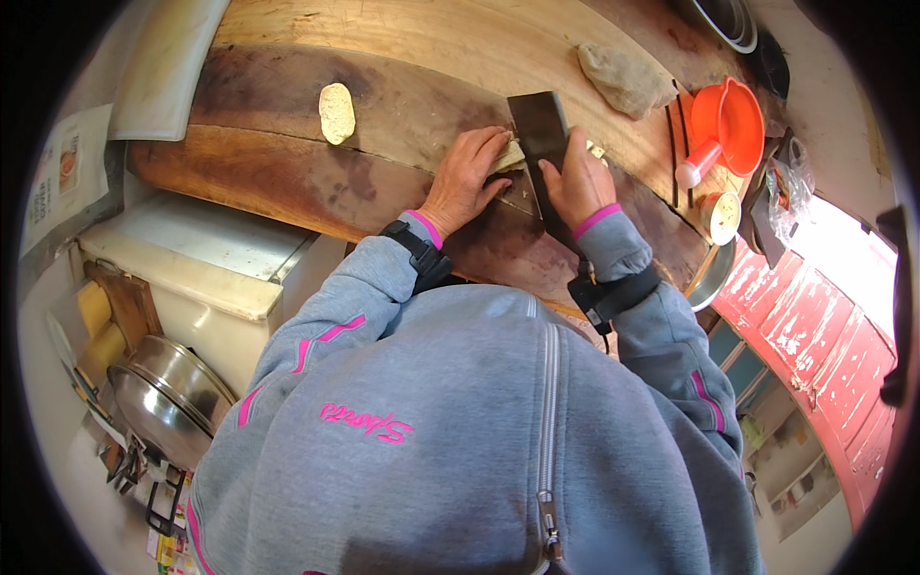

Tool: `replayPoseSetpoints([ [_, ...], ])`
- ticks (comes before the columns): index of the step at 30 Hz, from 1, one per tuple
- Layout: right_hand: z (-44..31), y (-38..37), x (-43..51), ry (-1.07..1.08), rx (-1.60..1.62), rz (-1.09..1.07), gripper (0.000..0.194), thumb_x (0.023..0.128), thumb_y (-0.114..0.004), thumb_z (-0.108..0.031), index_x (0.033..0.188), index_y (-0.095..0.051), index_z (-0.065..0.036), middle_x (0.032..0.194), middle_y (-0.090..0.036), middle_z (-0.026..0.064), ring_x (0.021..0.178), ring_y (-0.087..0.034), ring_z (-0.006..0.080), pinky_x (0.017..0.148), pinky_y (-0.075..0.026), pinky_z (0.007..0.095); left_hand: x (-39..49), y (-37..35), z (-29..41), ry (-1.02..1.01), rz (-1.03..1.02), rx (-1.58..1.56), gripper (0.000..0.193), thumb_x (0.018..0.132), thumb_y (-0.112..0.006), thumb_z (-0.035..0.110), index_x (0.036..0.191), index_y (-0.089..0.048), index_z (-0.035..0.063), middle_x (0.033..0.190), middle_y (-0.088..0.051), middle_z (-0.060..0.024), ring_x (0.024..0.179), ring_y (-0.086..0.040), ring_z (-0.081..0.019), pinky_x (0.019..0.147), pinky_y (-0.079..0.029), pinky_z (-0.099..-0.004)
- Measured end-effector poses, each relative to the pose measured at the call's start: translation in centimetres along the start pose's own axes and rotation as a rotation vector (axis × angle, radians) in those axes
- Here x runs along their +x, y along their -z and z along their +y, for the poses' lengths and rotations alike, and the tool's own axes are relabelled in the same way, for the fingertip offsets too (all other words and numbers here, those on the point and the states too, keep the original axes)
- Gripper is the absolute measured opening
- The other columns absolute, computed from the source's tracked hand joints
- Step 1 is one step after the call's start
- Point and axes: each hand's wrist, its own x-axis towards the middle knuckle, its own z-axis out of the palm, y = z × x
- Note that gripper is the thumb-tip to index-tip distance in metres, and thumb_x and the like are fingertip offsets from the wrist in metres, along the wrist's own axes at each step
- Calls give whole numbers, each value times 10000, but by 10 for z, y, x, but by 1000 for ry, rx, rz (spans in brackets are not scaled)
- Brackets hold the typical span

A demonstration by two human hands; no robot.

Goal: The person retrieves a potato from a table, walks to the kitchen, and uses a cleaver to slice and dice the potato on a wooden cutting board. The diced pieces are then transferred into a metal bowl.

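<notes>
My left hand (466,176) presses a pale yellowish strip of food (510,157), perhaps dough, against the dark wooden board (266,86). The fingers cover much of the strip. In my right hand (583,183) is a dark, broad-bladed cleaver (539,126). Its edge faces left and stands against the strip, close to my left fingertips. Small pale pieces (596,151) show on the far side of the blade, partly behind my right hand. A flattened oval of similar pale food (336,113) lies apart on the board to the left.
To the right are a red plastic dipper (727,122), a pair of dark chopsticks (678,151), a cloth bundle (624,79) and a small cup (721,217). A white cutting board (167,72) stands at the left end. Metal basins (169,388) sit lower left.
</notes>
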Motion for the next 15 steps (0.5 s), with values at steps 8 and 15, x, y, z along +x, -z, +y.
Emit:
replayPoseSetpoints([
  [8,-22,23,-28,69,-62,-84,297,850,-590,-110,1030,-397,27,637,-617,223,596,-634,416,512,-492,491,-8,2,4,-21,79,26,500,692,-781,41,1145,-570,23,1230,-541,-160,1135,-519,-361,957,-452,-431],
  [15,-29,9,-12,37,-111,-199,259,786,-575,-21,966,-398,39,645,-626,232,616,-653,410,538,-516,478,-8,-3,-7,-67,81,2,357,686,-754,11,1008,-600,0,1121,-580,-155,1047,-549,-357,882,-472,-422],
])
